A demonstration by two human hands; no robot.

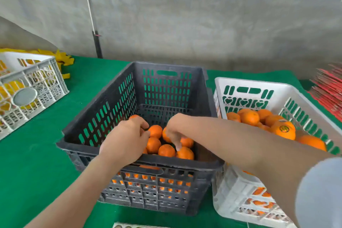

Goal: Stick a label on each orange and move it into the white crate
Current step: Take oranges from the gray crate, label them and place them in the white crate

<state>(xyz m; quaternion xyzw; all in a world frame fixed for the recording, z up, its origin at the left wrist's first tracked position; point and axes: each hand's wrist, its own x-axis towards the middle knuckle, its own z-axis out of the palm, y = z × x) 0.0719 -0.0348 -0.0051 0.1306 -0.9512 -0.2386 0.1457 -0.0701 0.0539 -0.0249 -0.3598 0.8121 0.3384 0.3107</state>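
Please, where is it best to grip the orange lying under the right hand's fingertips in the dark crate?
Grip the round orange by its left and right flanks, coming from above. It lies against the near wall of the dark slotted plastic crate, other fruit beside it, so only its top is free. The right hand is already over it.

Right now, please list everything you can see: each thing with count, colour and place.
black crate: one, centre, holds oranges
oranges: several, orange, in black crate
white crate: one, right, holds oranges
labelled orange: one, round label on top, in white crate
second white crate: one, far left
yellow stuff: behind it, unclear
red stack: far right edge
green cloth: covers table
left hand: in black crate
right hand: in black crate, touching oranges
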